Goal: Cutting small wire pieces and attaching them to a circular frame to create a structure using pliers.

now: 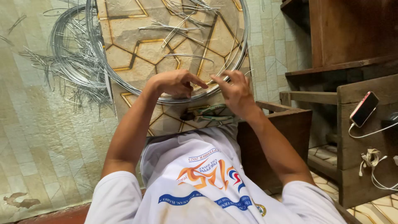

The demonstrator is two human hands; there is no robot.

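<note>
Wire under hands, grip unclear

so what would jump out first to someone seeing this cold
The big coil of silver wire lying on the patterned floor at top centre, with the left hand and right hand meeting at its near edge. Left of it sits a tangled wire bundle; at right, a phone lies on a wooden shelf.

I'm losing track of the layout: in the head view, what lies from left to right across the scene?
Tangled bundle of thin silver wire on the floor → left hand → right hand → brown wooden shelf unit → smartphone with a red-edged case on a white cable → bundled white cable.
</note>
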